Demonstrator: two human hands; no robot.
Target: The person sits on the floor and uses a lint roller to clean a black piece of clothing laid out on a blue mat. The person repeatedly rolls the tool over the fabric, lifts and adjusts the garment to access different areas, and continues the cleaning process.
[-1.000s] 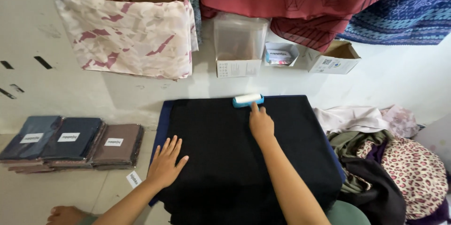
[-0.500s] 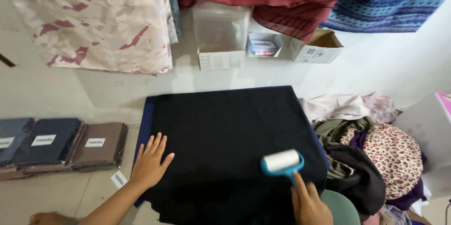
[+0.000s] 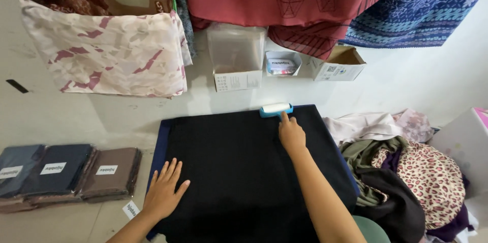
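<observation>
A black cloth [image 3: 244, 172] lies spread flat over a dark blue board on the floor. My right hand [image 3: 291, 134] grips the handle of a blue lint roller [image 3: 276, 109], whose white roll rests at the cloth's far edge. My left hand [image 3: 163, 192] presses flat on the near left part of the cloth, fingers apart.
Three wrapped folded cloths [image 3: 66, 174] lie in a row at the left. A heap of loose garments [image 3: 406, 172] fills the right side. Small cardboard boxes [image 3: 338, 65] and a clear plastic-bag box [image 3: 236, 60] stand against the wall under hanging patterned fabrics [image 3: 107, 55].
My right hand has pushed the lint roller from the near right part of the cloth back up to its far edge. The left hand has stayed pressed on the cloth.
</observation>
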